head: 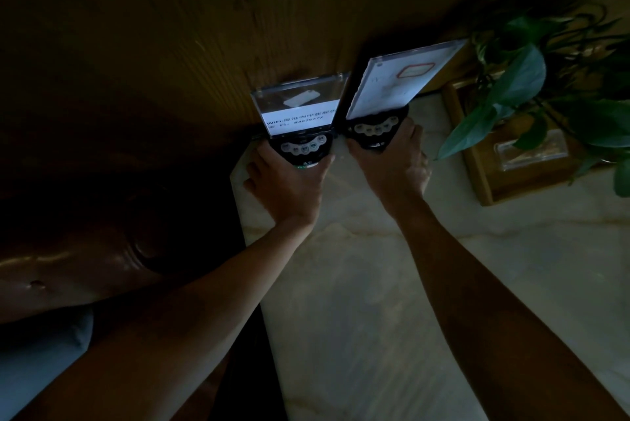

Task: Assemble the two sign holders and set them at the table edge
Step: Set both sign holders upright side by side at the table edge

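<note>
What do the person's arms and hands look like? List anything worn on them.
Both forearms are bare as far as the frame shows, with no sleeves in view. The left hand and right hand wear no gloves. No watch, bracelet or ring is visible, though the dim light could hide small items.

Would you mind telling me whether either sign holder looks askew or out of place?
The right sign holder leans rightward, while the left sign holder sits squarer. Each hand, left and right, grips a base, so neither seems finally set.
</note>
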